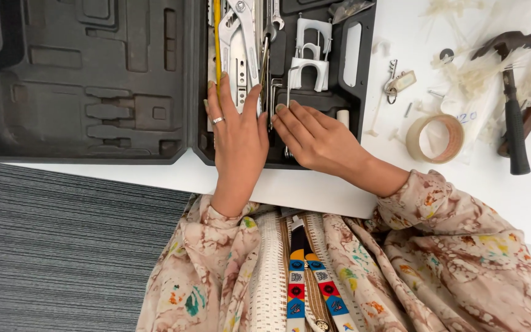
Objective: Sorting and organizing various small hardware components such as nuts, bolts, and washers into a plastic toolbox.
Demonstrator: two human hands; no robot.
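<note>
Both hands sit inside the open black plastic tool case at the near edge of the white counter. The left hand lies flat, fingers spread over the silver pliers. The right hand rests open, fingertips touching a thin metal hex key. It is a tight, crowded tray. To the right on the counter lie a tape roll, a hammer, a key tag and loose white cable ties.
</note>
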